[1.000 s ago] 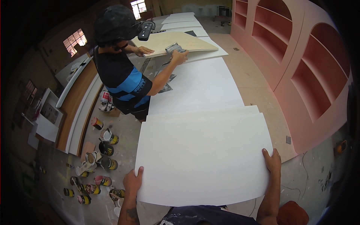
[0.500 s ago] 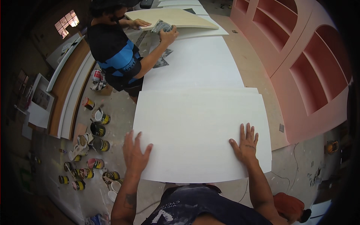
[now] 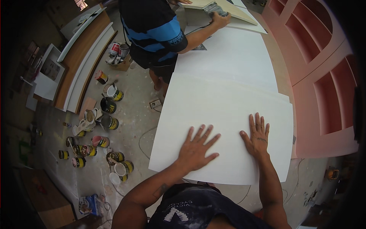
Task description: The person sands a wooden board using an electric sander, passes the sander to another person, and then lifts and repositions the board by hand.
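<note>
A large white panel [image 3: 228, 103] lies in front of me, overlapping another white sheet [image 3: 236, 57] farther back. My left hand [image 3: 196, 149] rests flat on the panel's near left part, fingers spread. To its right, my right hand [image 3: 257, 135] also lies palm down on the panel, with the thumb held apart. Neither hand grips anything. Across from me, a person in a black and blue shirt [image 3: 160, 32] has a hand on a grey tool [image 3: 213, 9] against a cream board [image 3: 225, 10]; the tool's exact kind is unclear.
On the floor at left stand several paint cans [image 3: 108, 123], some with drips. Behind them lean long brown and white panels [image 3: 85, 61]. Pink arched shelving [image 3: 305, 84] borders the right side. A cable [image 3: 143, 137] and a socket box [image 3: 155, 103] lie beside the panel.
My left hand has moved from the panel's left edge inward onto its surface. The right hand stays flat on the panel. My view has shifted, with the co-worker now higher in the picture.
</note>
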Motion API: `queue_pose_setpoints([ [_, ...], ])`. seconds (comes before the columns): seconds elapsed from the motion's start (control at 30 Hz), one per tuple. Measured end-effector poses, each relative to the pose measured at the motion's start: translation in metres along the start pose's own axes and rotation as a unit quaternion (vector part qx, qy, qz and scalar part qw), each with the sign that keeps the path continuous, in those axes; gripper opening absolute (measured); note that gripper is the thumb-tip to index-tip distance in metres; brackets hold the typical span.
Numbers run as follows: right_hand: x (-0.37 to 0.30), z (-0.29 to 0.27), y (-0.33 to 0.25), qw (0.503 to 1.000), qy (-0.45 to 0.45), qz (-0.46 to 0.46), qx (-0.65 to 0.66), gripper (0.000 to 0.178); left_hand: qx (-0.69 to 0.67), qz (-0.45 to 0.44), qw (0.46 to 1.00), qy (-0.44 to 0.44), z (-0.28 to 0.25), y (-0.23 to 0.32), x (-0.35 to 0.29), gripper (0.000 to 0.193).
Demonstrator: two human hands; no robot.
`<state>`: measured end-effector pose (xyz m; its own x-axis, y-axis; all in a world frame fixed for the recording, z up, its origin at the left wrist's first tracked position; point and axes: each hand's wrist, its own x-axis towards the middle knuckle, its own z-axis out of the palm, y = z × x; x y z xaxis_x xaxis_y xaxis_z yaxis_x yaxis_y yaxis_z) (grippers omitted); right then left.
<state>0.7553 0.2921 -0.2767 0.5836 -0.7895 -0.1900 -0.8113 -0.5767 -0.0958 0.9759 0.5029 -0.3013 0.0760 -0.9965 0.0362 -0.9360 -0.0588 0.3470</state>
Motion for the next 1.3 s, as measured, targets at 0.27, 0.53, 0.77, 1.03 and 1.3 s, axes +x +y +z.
queue_pose_setpoints([
  [0.27,0.079,-0.006,-0.027,0.998,0.025,0.064,0.015,0.090,0.011,-0.207,0.978,0.017,-0.049,-0.116,-0.062,0.080],
  [0.53,0.130,0.025,-0.087,0.995,0.098,0.027,-0.018,0.101,-0.147,-0.227,0.961,0.065,-0.033,-0.124,-0.064,0.082],
  [0.77,0.009,0.024,-0.141,0.997,0.021,-0.069,0.018,0.094,-0.219,-0.217,0.949,0.067,-0.034,-0.121,-0.063,0.079],
  [1.03,0.002,0.008,-0.019,0.999,0.027,0.035,0.019,0.085,-0.216,-0.183,0.956,0.082,-0.036,-0.118,-0.062,0.074],
  [1.3,0.078,-0.018,0.074,0.993,0.040,0.109,0.033,0.090,-0.191,-0.205,0.957,0.079,-0.034,-0.119,-0.063,0.074],
])
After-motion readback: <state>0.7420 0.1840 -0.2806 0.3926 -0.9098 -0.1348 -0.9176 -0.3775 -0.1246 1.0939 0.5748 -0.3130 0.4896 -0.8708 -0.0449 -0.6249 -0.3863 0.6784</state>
